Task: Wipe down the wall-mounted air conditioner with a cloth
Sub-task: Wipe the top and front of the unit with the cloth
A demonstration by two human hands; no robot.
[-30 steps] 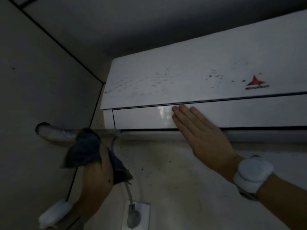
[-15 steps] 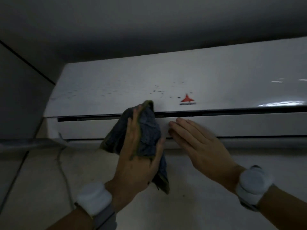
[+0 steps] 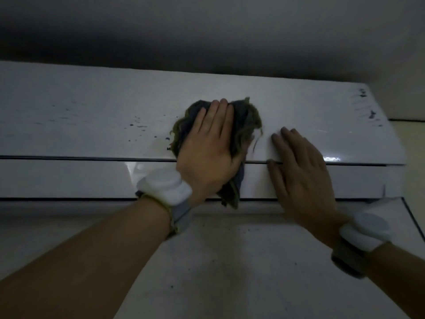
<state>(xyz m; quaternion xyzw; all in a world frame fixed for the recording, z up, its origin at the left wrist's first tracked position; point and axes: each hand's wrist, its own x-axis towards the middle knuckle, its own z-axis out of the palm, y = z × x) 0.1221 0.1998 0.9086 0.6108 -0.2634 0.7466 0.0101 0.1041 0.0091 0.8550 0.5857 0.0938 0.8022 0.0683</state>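
The white wall-mounted air conditioner (image 3: 92,116) spans the view, its front panel dotted with dark specks at left and at the far right end. My left hand (image 3: 209,143) presses a dark blue-green frayed cloth (image 3: 243,120) flat against the middle of the front panel, covering the logo; part of the cloth hangs down over the lower flap. My right hand (image 3: 299,171) lies flat and empty on the panel just to the right of the cloth, fingers together, reaching across the seam onto the flap. Both wrists carry white bands.
The ceiling (image 3: 207,31) is close above the unit. Below it is a pale wall (image 3: 230,261) with small dark specks. The unit's right end (image 3: 391,139) sits near a corner; a dark line (image 3: 411,217) runs down the wall there.
My left hand has carried the cloth up from below the unit's left end onto the middle of the front panel. My view has shifted right along the unit. My right hand stays flat on it.
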